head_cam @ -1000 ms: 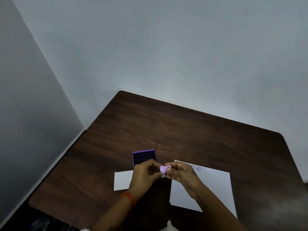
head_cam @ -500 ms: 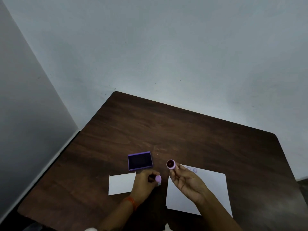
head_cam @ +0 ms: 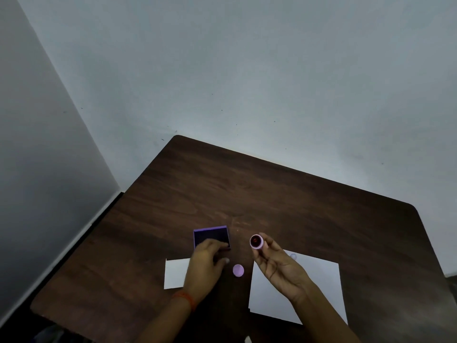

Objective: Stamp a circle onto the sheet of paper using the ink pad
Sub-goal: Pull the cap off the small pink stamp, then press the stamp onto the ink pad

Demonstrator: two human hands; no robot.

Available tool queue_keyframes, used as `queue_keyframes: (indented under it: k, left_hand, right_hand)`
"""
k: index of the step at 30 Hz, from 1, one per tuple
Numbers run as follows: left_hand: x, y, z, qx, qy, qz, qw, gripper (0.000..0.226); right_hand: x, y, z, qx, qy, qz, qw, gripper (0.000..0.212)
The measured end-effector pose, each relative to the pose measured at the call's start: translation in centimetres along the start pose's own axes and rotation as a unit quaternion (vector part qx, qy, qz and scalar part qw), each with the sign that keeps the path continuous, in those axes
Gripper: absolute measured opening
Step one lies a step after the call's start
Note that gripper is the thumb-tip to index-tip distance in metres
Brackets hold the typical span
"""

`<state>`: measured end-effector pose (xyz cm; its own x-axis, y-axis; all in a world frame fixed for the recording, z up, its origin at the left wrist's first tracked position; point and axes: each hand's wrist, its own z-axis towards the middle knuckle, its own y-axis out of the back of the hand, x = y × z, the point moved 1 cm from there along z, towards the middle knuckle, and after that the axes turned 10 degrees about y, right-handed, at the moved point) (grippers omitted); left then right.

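We list what lies before us on the dark wood table (head_cam: 284, 199), which stands against a pale wall:

Ink pad (head_cam: 211, 235): purple square case, open, dark pad face up, resting on the table toward our left of centre.

Left hand (head_cam: 204, 264): palm down, fingers curled, reaching over the near edge of the ink pad and partly covering it; we cannot tell whether the fingers actually grip the case or only rest on it. An orange band (head_cam: 184, 298) sits at the wrist.

Right hand (head_cam: 280, 267): raised, palm turned up, with its fingertips pinching the stamp (head_cam: 256, 241), a small lilac cylinder held with its round dark-red face turned toward us, well above the paper and to the right of the ink pad.

Cap (head_cam: 238, 270): small lilac disc lying on the bare table between the two hands, touching neither.

Sheet of paper (head_cam: 321, 288): white, flat on the table under the right forearm; a faint ring mark (head_cam: 293, 256) shows near its far edge.

Small white card (head_cam: 174, 274): flat on the table to the left, partly hidden by the left hand
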<state>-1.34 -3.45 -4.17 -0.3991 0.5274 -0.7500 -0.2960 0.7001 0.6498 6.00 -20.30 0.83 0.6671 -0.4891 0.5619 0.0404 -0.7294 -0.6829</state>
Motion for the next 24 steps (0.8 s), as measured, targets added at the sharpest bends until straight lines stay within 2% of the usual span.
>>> queue_keyframes:
  k: [2,4,8,10,12,16,18,21,24]
  left_hand:
    - [1.0,1.7,0.7,-0.079,-0.008,0.020,0.997,0.042]
    - [2.4,3.1,1.3,-0.102,0.009,0.057,0.993,0.053]
    - [4.9,4.5,2.6,-0.006,0.040,0.088,0.995,0.076]
    - [5.4,4.5,3.2,0.032,0.032,0.087,0.995,0.079]
    - [5.6,4.4,3.7,0.061,0.025,0.082,0.994,0.079]
    - [5.9,4.2,4.4,0.088,0.008,0.072,0.993,0.074]
    - [6.1,4.2,4.5,0.091,0.000,0.062,0.994,0.073]
    - [6.5,4.1,4.6,0.090,-0.006,0.058,0.994,0.072]
    - [6.8,4.0,4.6,0.099,-0.004,0.059,0.993,0.074]
  right_hand:
    - [0.0,-0.1,0.3,0.000,-0.001,-0.026,1.000,0.021]
    - [-0.2,-0.3,0.9,-0.012,-0.002,-0.073,0.997,0.019]
    - [-1.3,-2.0,2.9,-0.015,0.026,-0.251,0.967,0.020]
    - [-2.4,-3.5,4.2,-0.004,0.058,-0.376,0.925,0.019]
    - [-3.6,-4.9,5.3,0.018,0.115,-0.495,0.861,0.018]
    - [-5.7,-7.1,7.2,0.102,0.236,-0.662,0.704,0.014]
    - [-6.7,-7.3,8.1,0.162,0.243,-0.734,0.614,0.019]
    - [-7.8,-6.8,8.7,0.253,0.240,-0.822,0.450,0.029]
    - [-7.7,-6.7,8.7,0.289,0.239,-0.848,0.375,0.031]
